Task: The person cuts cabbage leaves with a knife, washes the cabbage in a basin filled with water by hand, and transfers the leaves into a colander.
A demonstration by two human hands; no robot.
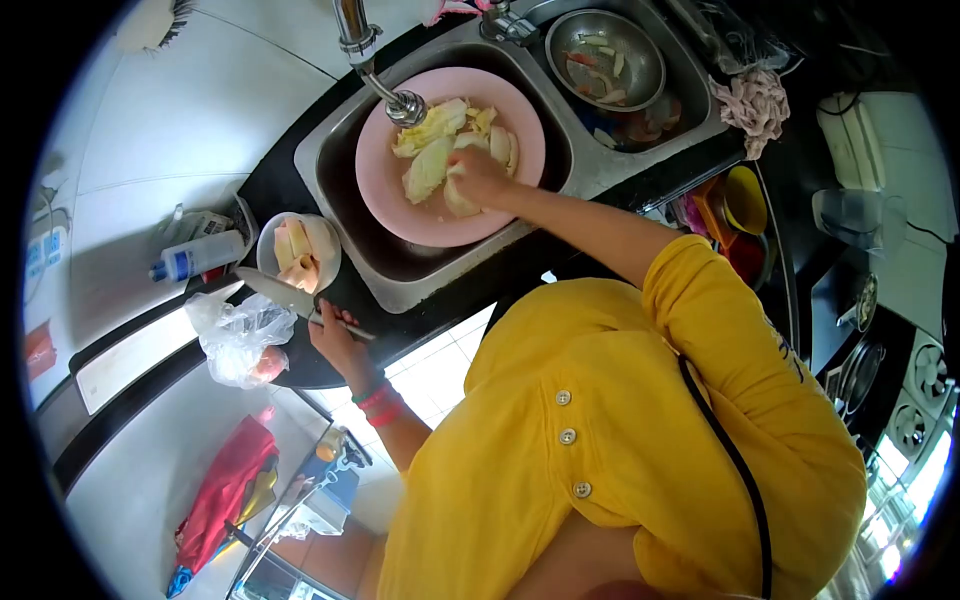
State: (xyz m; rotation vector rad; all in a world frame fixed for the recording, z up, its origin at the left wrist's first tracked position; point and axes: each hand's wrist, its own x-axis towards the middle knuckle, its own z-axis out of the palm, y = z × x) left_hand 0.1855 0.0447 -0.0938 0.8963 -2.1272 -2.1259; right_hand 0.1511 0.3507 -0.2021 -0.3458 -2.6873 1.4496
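Observation:
My left hand [340,345] is closed around the handle of a kitchen knife [278,291] at the counter's edge. The blade points left, in front of a white bowl [329,262] with pale yellow and pinkish pieces in it. In the left sink sits a pink basin [378,195] with water and several cabbage leaves [430,168]. Reaching into this basin, my right hand [480,180] has its fingers closed on a pale cabbage leaf [460,194]. Part of that leaf is hidden by the hand.
A chrome faucet [405,106] hangs over the basin. The right sink holds a metal colander [650,70] with vegetable scraps. A clear plastic bag [243,340] lies left of the knife, near a white bottle [205,256]. A crumpled cloth [753,108] lies at the right sink's edge.

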